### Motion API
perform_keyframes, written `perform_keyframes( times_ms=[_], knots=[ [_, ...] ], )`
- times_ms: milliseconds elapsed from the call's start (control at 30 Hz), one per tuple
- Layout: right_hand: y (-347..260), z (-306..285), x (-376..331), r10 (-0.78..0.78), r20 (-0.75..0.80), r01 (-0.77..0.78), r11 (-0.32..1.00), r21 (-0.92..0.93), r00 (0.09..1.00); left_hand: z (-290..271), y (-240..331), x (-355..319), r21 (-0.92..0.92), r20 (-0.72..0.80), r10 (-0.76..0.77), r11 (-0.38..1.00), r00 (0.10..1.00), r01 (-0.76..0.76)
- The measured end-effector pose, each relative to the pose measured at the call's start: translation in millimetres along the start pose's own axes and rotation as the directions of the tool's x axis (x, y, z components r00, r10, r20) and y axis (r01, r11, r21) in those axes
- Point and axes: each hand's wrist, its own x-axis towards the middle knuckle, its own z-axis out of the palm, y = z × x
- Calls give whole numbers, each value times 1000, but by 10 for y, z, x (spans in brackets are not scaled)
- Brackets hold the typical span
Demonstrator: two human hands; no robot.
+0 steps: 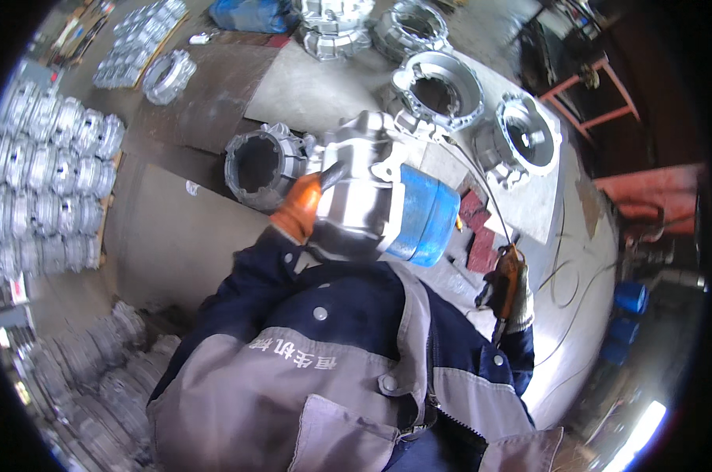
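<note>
A silvery cast-metal housing (360,177) lies on its side against a blue drum (426,216), right in front of me. My left hand (299,208), in an orange glove with dark fingertips, grips the housing's left side. Off to the right, my right hand (517,295) wears a pale and dark glove and is closed around an orange-handled tool (511,279). From that tool a long thin shaft or line runs up toward the housing's upper right; its exact kind is unclear. Another ring-shaped housing (265,165) sits just left of my left hand.
More open housings (442,86) stand on metal sheets ahead, one (521,138) farther right. Stacked castings (53,181) line the left side. Dark red blocks (478,236) lie beside the drum. A loose hose (560,295) curls at right, near a red metal frame (596,98).
</note>
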Motion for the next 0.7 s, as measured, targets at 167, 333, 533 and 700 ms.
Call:
perform_keyframes(
  times_ms=[167, 333, 533, 700],
  knots=[
    [-29, 281, 255, 2, 95, 9, 994, -109, 996, -891, 105, -403, -371, -102, -611, 755, 785, 540],
    [300, 693, 642, 206, 164, -205, 979, -21, 965, -1718, -245, -207, -576, -178, -316, 801, 932, 161],
    [841, 1342, 1027, 341, -23, -340, 927, -160, 940, -3029, -665, -595, -218, -458, -628, 766, 629, 605],
    [1457, 1987, 1229, 385, -169, -400, 914, -64, 907, -4023, -2210, -140, -30, -548, -607, 702, 576, 711]
  ],
)
